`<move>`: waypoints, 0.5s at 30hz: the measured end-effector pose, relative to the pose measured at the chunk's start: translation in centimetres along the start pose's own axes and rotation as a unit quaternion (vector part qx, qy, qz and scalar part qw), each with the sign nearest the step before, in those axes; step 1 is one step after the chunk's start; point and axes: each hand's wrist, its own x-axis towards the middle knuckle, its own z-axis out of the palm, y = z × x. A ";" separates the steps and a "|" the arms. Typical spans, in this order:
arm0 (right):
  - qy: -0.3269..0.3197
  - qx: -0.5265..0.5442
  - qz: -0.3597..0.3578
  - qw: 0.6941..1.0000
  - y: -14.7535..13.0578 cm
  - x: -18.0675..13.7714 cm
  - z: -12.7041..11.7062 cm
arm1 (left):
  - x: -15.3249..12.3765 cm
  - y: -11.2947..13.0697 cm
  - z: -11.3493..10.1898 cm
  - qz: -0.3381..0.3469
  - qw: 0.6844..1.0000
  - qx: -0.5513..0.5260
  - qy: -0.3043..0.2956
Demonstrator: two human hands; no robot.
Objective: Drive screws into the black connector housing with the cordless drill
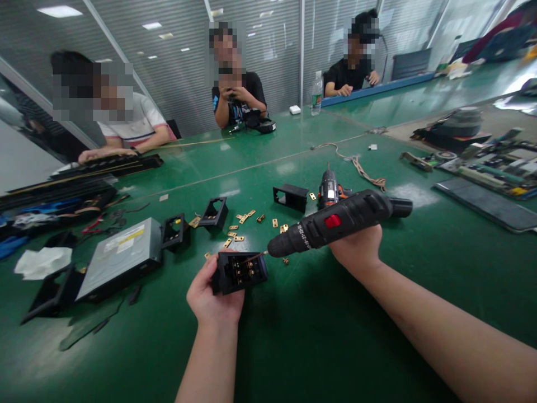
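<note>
My left hand (212, 299) grips a small black plastic socket housing (239, 272) with brass contacts inside, held just above the green table (319, 336). My right hand (356, 246) is wrapped round the grip of a black cordless drill (335, 224) with a red switch. The drill lies sideways, and its bit tip touches the housing's upper right part. Several loose brass clips (241, 224) lie on the table just beyond the housing.
More black housings (215, 212) (290, 197) and a grey disc drive (121, 254) lie to the left. A second drill (329, 187) stands behind mine. Circuit boards and parts (482, 157) fill the right. Three seated people are across the table.
</note>
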 end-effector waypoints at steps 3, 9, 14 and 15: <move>-0.004 -0.010 -0.004 1.000 0.1 -0.1 0.2 | 0.0 0.0 0.0 0.001 1.000 0.005 -0.002; -0.001 -0.006 0.000 1.000 0.4 -0.3 0.3 | -0.3 0.1 0.5 -0.009 1.000 -0.006 0.022; 0.015 -0.013 -0.030 0.999 0.4 0.0 0.2 | -0.3 -0.1 0.6 -0.010 1.000 0.010 0.022; 0.017 -0.013 -0.031 0.999 0.4 0.0 0.1 | -0.3 -0.1 0.6 -0.012 1.000 0.009 0.021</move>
